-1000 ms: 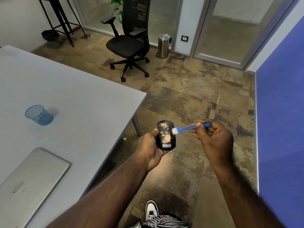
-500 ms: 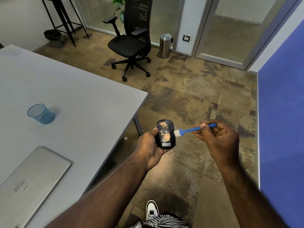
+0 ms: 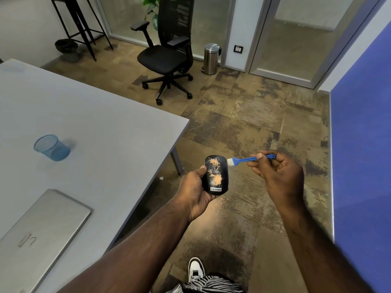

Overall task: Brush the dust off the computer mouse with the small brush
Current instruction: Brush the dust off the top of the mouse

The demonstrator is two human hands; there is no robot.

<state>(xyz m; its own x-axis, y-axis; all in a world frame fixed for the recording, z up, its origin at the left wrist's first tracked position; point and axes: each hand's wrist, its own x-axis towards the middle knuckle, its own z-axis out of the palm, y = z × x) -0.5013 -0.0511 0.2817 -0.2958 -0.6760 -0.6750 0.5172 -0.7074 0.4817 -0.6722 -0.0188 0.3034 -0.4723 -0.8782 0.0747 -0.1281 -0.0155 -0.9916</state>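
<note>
In the head view, the only one supplied, a black computer mouse (image 3: 216, 175) is being held just below the centre of the frame, over the floor and off the corner of the grey table (image 3: 101, 123). It is being gripped by the left hand (image 3: 195, 192), with the thumb laid along its left edge and the fingers curled underneath. Orange-tan dust patches (image 3: 215, 178) are being shown on its top, one near the far end and a larger one near the label.

To the right of centre, a small blue brush (image 3: 245, 160) is being pinched by the right hand (image 3: 277, 174) between thumb and curled fingers, near the back of the handle. Its white bristles are being held at the mouse's upper right edge; whether they are touching the shell cannot be told.

At the left of the frame, a blue mesh cup (image 3: 51, 148) and a closed laptop (image 3: 42, 225) are lying on the table. An office chair (image 3: 169, 53) and a steel bin (image 3: 211, 58) are standing at the top.

Most of the dust appears to be remaining. If the strokes are being kept to the edge, the middle patches would likely be missed. Because the handle is being pinched far back, the bristles could flex and skate. Dust swept leftwards could land on the table or laptop, and a hard stroke could loosen the one-handed hold.
</note>
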